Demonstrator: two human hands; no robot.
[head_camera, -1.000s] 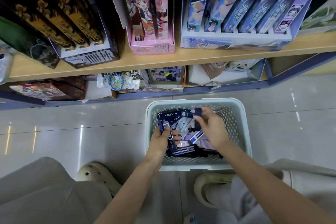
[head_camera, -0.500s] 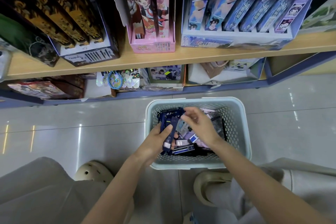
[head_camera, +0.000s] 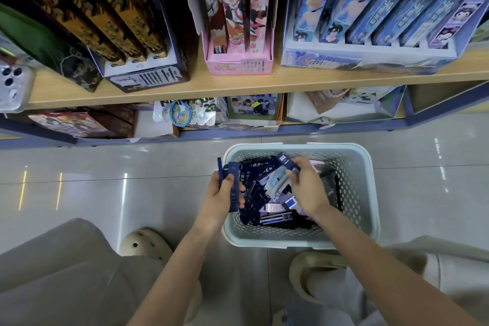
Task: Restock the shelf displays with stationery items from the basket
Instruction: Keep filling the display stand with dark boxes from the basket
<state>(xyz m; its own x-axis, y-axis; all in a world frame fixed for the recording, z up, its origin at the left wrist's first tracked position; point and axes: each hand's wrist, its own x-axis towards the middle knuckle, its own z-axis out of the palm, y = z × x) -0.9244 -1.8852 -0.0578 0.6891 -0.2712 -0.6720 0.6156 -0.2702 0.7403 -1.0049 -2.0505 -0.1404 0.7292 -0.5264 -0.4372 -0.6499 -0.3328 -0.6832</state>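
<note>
while the left hand point(head_camera: 222, 202) clamped slim navy card packs point(head_camera: 233, 194), the right hand point(head_camera: 309, 189) pinched another pack point(head_camera: 287, 162) in the pale plastic basket point(head_camera: 370, 193); squaring edges first seemed wise.

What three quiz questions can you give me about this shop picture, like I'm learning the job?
1. True or false: the right hand pinches a dark blue pack over the basket.
2. What does the left hand grip? A) several dark blue packs B) a shoe C) a phone
3. Fill the gap: the narrow display box on the wooden shelf is coloured ____.
Key: 1 true; 2 A; 3 pink.
</note>
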